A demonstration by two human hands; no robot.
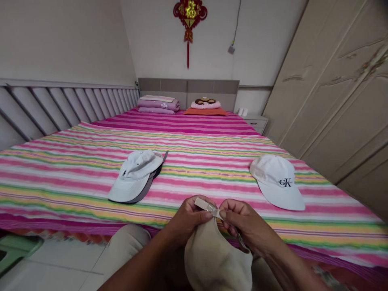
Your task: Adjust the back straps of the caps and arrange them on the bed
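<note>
Beige cap (216, 258) is nearest the camera, hanging from its back strap (207, 206) just above the person's lap, crown facing the lens. Both hands are on that strap, close together, knuckles nearly touching. Left hand (188, 220): thumb and fingers (206, 215) pinched shut on the strap end. Right hand (247, 224): fingertips (226, 213) pinched shut on the strap right beside a small metal slider (216, 210). Its other fingers curl down toward the cap; exact grip there is hard to tell.

Knee in khaki trousers (121, 242) sits just left of the cap, over a white tile floor (60, 258). Green plastic stool (18, 250) at far left.

Striped pink-and-yellow bedspread (194, 178) lies just past the hands. On it, left: crumpled white cap (136, 173) lying on a dark cap (144, 192). On it, right: white cap with "CK" lettering (277, 182), well apart from the other two.

Far end of bed: folded pink bedding (158, 105), orange pillow (205, 111), headboard (188, 87). Slatted grey panel (66, 105) runs along the left side; cream wardrobe (333, 93) stands right.
</note>
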